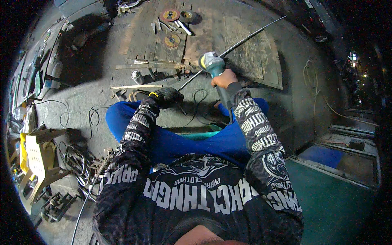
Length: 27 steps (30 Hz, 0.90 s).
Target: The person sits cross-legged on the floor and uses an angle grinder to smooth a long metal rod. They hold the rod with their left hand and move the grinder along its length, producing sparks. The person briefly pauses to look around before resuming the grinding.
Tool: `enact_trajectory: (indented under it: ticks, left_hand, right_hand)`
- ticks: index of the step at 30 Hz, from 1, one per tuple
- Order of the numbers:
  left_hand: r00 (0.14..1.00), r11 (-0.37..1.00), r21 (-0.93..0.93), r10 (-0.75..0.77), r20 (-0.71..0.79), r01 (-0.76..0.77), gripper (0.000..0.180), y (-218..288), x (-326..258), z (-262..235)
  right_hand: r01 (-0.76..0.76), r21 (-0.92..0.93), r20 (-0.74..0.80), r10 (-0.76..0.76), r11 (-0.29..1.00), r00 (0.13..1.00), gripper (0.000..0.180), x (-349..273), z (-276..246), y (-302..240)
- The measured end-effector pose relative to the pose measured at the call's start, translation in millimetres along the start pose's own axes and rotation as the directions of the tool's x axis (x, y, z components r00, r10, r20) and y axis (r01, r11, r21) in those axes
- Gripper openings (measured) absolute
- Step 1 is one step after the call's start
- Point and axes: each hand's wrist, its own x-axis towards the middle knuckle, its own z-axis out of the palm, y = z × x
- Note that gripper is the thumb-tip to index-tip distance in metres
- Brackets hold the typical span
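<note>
My bare right hand (225, 79) is wrapped round the body of a teal angle grinder (213, 64) with a grey metal head. The grinder's yellowish disc (202, 62) faces left, close to a long thin metal rod (253, 35). That rod slants from my left hand up across a wooden board to the far right. My left hand (170, 97), in a dark glove with a yellow cuff edge, is closed at the rod's near end. Its fingers are partly lost in shadow. Whether the disc touches the rod cannot be made out.
On the low wooden tabletop (143, 45) lie a reddish disc (170, 15), another disc (172, 40) and several small metal pieces. A spray can (137, 76) stands on the floor beside it. Cables (93, 116) loop at left near a yellowish plastic chair (38, 159). A green panel (322, 196) lies right.
</note>
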Motion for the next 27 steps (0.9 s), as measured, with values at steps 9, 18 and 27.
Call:
enact_trajectory:
  ticks: [9, 18, 27]
  left_hand:
    - [0.998, 1.000, -0.011, -0.009, 0.056, 0.010, 0.018, 13.4, -3.2, -5.7]
    - [0.999, 0.999, 0.005, 0.038, 0.024, -0.038, 0.018, 15.5, -8.1, -7.3]
    - [1.000, 1.000, 0.030, 0.005, -0.014, -0.004, 0.017, -4.2, -1.1, 8.1]
  right_hand:
    - [0.092, -0.055, 0.004, -0.091, 0.994, 0.996, 0.059, -33.2, 35.2, -11.2]
    - [0.098, -0.034, 0.084, -0.095, 0.995, 0.992, 0.071, -51.2, 42.3, -11.7]
    - [0.028, -0.052, -0.073, -0.032, 0.998, 0.997, 0.060, -15.8, 18.1, 4.3]
